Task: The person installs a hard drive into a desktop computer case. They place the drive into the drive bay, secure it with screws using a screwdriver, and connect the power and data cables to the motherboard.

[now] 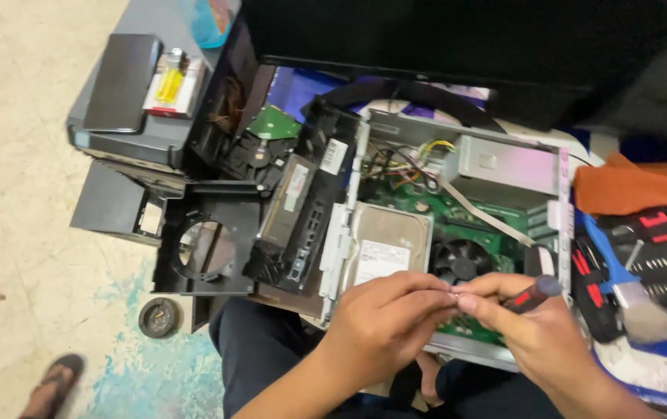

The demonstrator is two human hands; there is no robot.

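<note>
An opened desktop computer case (504, 167) lies in front of me with its green board (489, 221), a black fan (462, 258) and a silver hard drive (384, 244) showing. My left hand (384, 322) and my right hand (524, 322) meet fingertip to fingertip over the case's near edge. The right hand holds a screwdriver with a red and black handle (534, 293). The left hand's fingers pinch toward its tip; whatever small thing sits between them is hidden.
A black plastic fan frame (209, 240) and other removed parts lie to the left. A toolkit with bits (660, 264), a brush (636, 306) and an orange cloth (636, 190) are on the right. A dark monitor (442, 39) stands behind. A sandalled foot (54, 384) shows on the floor.
</note>
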